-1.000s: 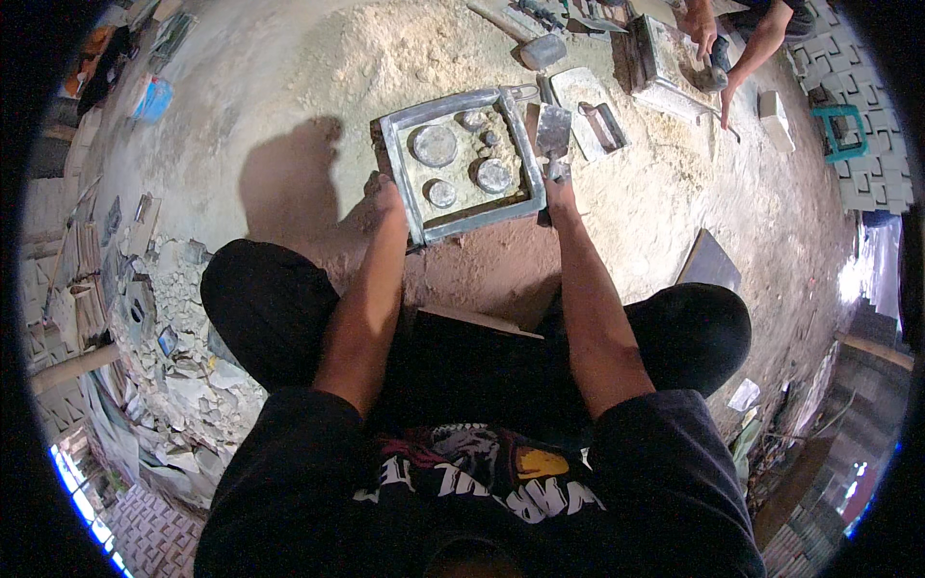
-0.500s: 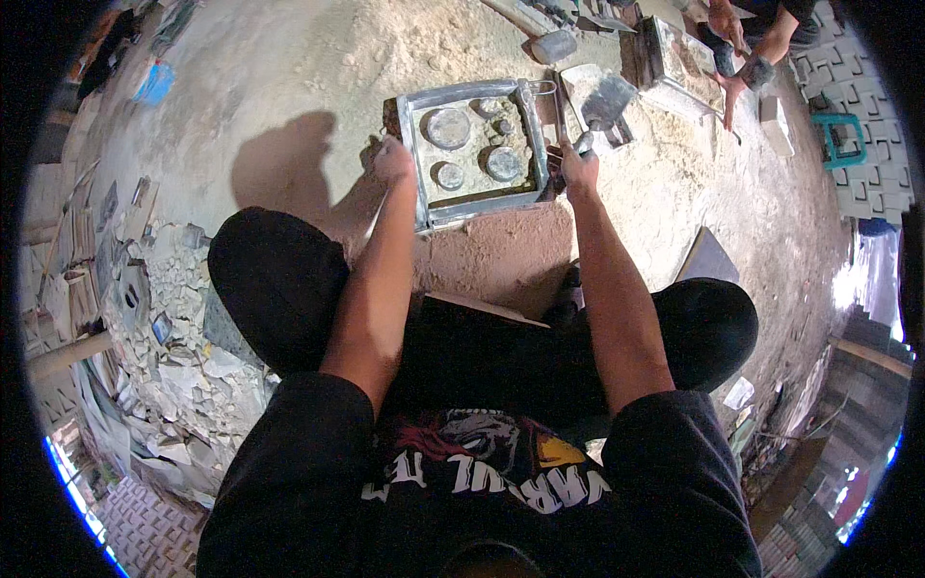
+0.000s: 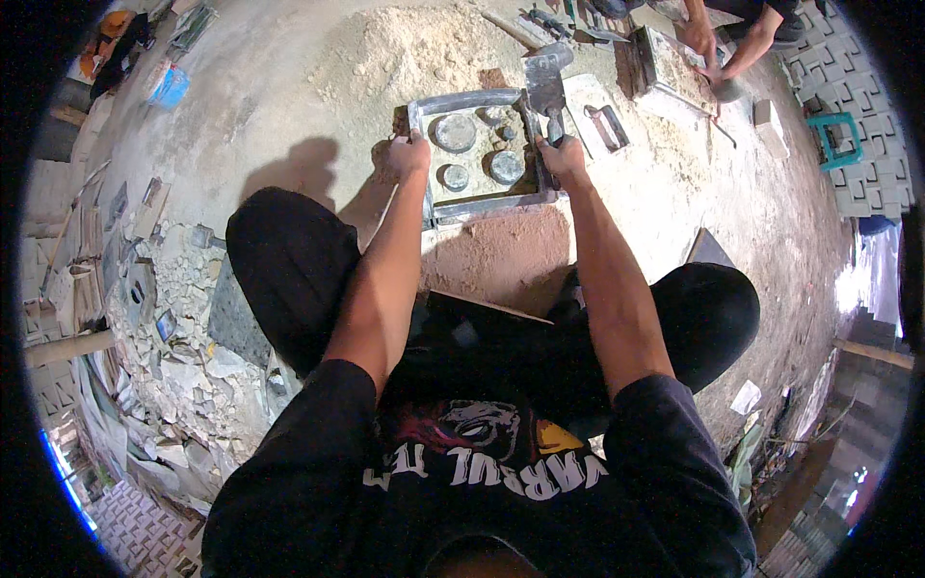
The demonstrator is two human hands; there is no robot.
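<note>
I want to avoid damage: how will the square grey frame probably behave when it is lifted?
The square grey frame would probably stay stiff, since its bars look thick. It may feel heavy if the pale powder inside comes up too; its underside is hidden. The round discs could shift if it tilts, because they seem merely bedded in powder.

Trowel (image 3: 549,93) farther left than half a second ago, beside the grey frame (image 3: 477,99)
</note>
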